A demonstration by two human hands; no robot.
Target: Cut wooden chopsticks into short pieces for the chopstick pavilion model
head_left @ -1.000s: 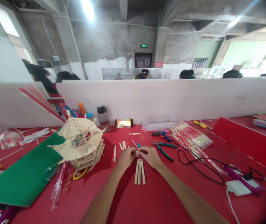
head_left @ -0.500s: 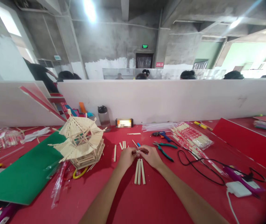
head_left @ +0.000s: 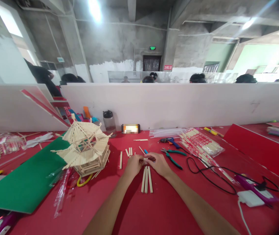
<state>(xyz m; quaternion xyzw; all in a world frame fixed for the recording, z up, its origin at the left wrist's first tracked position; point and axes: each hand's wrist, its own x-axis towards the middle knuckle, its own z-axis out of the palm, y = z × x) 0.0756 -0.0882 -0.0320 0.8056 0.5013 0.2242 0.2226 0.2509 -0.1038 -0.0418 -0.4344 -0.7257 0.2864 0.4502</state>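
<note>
My left hand (head_left: 134,164) and my right hand (head_left: 158,163) meet at the middle of the red table, fingers closed together. Between their fingertips show the pale ends of short wooden sticks (head_left: 145,159); the rest of these is covered by the fingers. Just below lie several longer wooden sticks (head_left: 146,180), side by side. Beyond the hands are a blue-tipped marker (head_left: 146,151) and a thin stick (head_left: 141,150). Short stick pieces (head_left: 129,151) and an upright-lying pair of sticks (head_left: 121,160) rest to the left of my left hand.
A pagoda-like stick model (head_left: 86,147) stands left, by a green board (head_left: 24,181). Right are green-handled pliers (head_left: 173,156), a blue glue gun (head_left: 170,141), packaged sticks (head_left: 200,143), a black cable (head_left: 210,168) and a white adapter (head_left: 250,198). A bottle (head_left: 109,124) stands at the white partition (head_left: 166,104).
Both hands stay at the same place, with only a slight shift of the fingers around the short sticks. The person at the far left has drawn an arm in.
</note>
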